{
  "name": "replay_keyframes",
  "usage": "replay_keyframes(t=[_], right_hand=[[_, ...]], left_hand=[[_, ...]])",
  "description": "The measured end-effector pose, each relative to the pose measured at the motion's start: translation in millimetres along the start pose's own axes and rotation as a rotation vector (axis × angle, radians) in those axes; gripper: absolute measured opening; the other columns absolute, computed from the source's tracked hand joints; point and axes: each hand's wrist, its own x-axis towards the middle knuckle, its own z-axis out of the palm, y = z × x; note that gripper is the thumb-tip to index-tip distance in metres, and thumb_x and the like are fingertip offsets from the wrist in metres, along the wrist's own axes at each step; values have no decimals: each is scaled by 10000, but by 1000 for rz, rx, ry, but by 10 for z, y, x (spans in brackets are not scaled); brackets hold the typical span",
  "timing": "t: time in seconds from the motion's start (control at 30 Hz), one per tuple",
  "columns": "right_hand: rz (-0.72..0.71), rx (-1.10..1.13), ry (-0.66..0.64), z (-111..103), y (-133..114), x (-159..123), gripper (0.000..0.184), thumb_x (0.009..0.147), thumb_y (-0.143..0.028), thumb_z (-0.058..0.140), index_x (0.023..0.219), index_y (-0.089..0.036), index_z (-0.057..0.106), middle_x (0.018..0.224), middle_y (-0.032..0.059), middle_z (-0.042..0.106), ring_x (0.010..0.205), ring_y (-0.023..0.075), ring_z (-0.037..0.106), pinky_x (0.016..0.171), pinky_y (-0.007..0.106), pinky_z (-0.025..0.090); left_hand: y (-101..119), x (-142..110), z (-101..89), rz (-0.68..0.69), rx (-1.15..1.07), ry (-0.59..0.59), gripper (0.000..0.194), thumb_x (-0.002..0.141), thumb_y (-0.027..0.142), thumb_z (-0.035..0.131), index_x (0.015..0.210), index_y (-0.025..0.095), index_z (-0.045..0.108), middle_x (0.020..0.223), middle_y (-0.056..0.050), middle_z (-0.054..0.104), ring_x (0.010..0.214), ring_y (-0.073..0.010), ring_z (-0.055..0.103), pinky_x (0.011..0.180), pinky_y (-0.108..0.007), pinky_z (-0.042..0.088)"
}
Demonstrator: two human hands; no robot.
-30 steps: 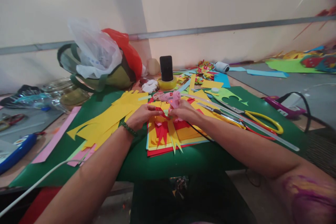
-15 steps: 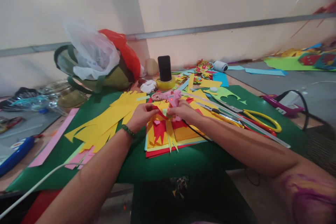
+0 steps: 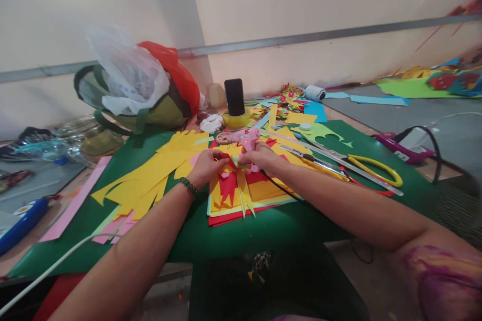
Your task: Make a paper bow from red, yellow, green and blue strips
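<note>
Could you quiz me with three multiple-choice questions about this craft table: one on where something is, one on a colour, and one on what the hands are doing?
1. Where does the black phone stand?
A. upright on a yellow tape roll beyond the hands
B. flat on the green sheet by the scissors
C. inside the plastic bag

2. What colour are the handles of the scissors?
A. blue
B. yellow
C. white

3. What is the right hand doing?
A. resting open on the table
B. gripping a pink glue gun
C. holding the scissors

Answers:
1 A, the phone stands on end on the tape roll near the wall.
2 B, the loops lying right of the arms are yellow.
3 B, the fingers are closed around the gun's handle, while the left hand pinches a small paper piece beside it.
</note>
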Motion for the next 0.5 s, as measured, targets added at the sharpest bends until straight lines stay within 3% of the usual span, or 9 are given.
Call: replay_keyframes(t=[0.13,0.37,0.5], right_hand=[[1,-19,6,0,9,-4,189,529,-113,691,591,-184,527,522,-32,561,528,138,562,455,224,442],[-12,-51,6,-10,22,7,192,534,-113,699,574,-185,525,492,-25,546,520,147,558,450,233,437],[-4,-49,-5,-13,13,-6,185,534,-116,693,569,-185,525,469,-33,522,483,139,535,436,236,430]], left_hand=[[-8,9,38,32,112,80,157,639,332,645,598,181,662,602,-16,635,604,-176,545,574,-288,381],[-37,31,104,21,190,115,179,650,315,622,517,211,565,549,-8,578,583,-180,524,576,-301,342],[-17,7,96,-8,271,158,132,662,340,645,642,214,612,620,-12,614,642,-198,556,602,-301,353]])
